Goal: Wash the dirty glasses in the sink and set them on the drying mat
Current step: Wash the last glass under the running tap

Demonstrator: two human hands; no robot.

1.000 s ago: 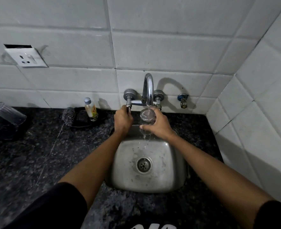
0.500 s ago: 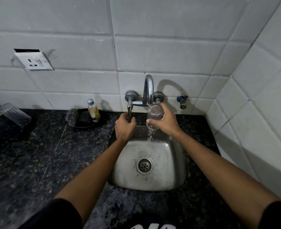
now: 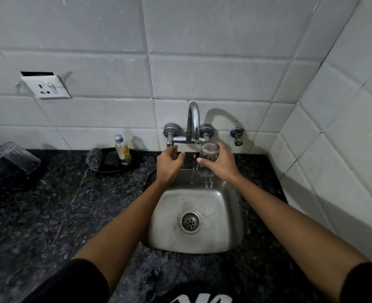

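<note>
Glass (image 3: 209,158) sat gripped in the right hand (image 3: 221,164) beside the running tap (image 3: 193,121), above the sink (image 3: 202,241); left hand (image 3: 168,164) hung loose, empty. Rinsing seemed underway; the mat placement remained.

A clear glass over the sink

The glass (image 3: 209,157) stands almost upright above the far end of the steel sink (image 3: 202,243), just right of the thin water stream. Another clear glass (image 3: 16,157) lies tilted on a dark mat (image 3: 10,182), far left on the counter.
</note>
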